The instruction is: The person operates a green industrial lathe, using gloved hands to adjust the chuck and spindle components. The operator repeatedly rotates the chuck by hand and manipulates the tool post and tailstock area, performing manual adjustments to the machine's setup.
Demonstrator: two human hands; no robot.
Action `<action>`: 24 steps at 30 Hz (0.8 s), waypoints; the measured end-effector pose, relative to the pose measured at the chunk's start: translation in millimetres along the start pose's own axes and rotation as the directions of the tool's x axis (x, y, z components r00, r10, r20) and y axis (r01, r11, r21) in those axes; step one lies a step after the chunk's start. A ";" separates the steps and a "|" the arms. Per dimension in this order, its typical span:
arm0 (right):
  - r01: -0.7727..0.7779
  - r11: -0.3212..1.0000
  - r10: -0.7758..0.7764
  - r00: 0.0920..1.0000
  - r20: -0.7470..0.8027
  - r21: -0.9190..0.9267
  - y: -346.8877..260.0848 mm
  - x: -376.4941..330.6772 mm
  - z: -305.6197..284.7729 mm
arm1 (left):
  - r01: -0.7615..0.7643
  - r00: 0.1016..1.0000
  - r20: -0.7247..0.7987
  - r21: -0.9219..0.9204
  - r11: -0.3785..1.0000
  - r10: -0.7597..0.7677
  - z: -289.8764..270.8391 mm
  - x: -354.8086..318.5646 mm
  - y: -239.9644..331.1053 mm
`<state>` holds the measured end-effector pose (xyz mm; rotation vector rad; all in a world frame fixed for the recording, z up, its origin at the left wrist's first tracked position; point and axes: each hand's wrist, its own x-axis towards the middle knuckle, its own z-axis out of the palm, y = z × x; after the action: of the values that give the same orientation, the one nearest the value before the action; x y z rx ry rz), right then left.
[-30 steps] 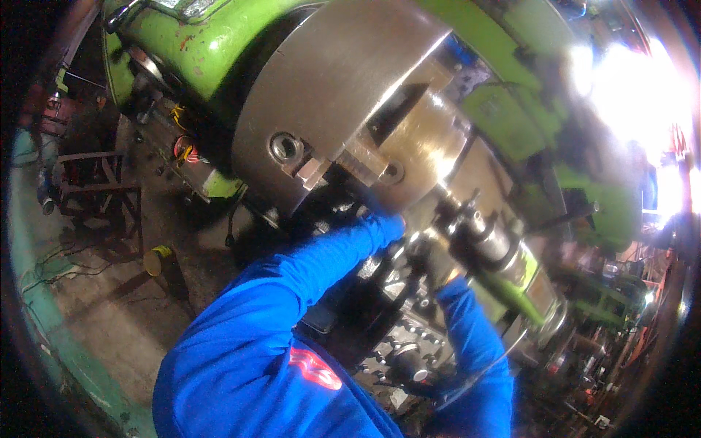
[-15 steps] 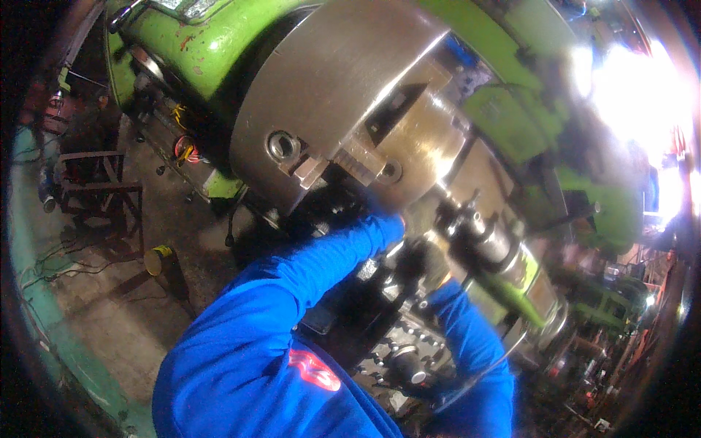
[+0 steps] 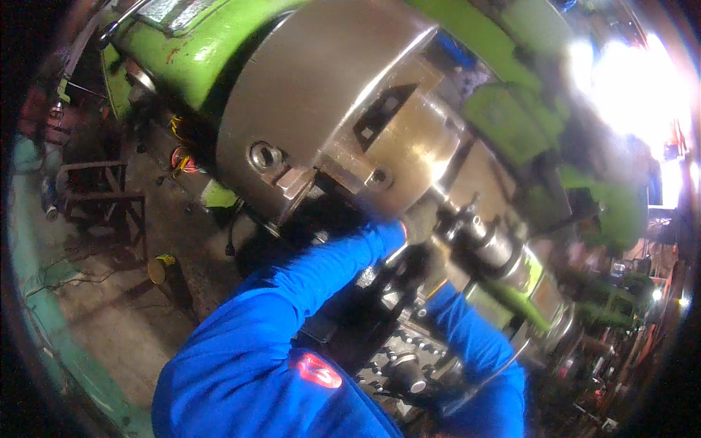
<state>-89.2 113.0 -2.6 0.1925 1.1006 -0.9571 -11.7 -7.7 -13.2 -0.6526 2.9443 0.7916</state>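
A: Why does the big grey steel lathe chuck [image 3: 328, 109] carry that round brassy metal workpiece [image 3: 420, 150] out at its face?

B: The stepped steel chuck jaw [image 3: 350, 175] bears against the workpiece from the side, so the piece sits centred on the green-painted lathe body [image 3: 197, 51] and juts toward the dark tool post and cutting assembly [image 3: 482, 237]. I'd judge it is clamped that way so its end stays open to the tool.

A: And the hands?

B: The left arm in its bright blue sleeve [image 3: 321, 270] reaches up to just below the workpiece, where it meets the tool assembly. The left hand is blurred and mostly hidden at the cuff, so I cannot tell how its fingers are set or whether they grip anything.

A: The right one?

B: Its blue sleeve [image 3: 475, 350] runs up beneath the tool assembly; the hand is hidden. The workpiece lies just above and beside both cuffs.
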 end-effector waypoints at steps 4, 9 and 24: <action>0.017 0.999 -0.011 0.992 0.127 -0.049 6.0 3.4 -13.3 | -0.001 1.000 -0.011 0.297 0.955 0.004 6.8 2.6 7.0; 0.067 0.997 -0.059 0.963 0.264 -0.023 7.6 19.5 -7.2 | -0.220 0.965 0.223 0.403 0.888 0.138 -67.1 -14.8 20.3; -0.092 0.989 0.075 0.987 0.142 0.115 -1.0 19.8 -18.6 | 0.095 0.971 -0.166 -0.386 0.918 -0.170 -8.2 16.1 14.1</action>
<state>-100.1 111.9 -27.6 0.2661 0.9022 -0.9485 -31.3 -6.9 -1.4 -0.9955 2.8917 1.3696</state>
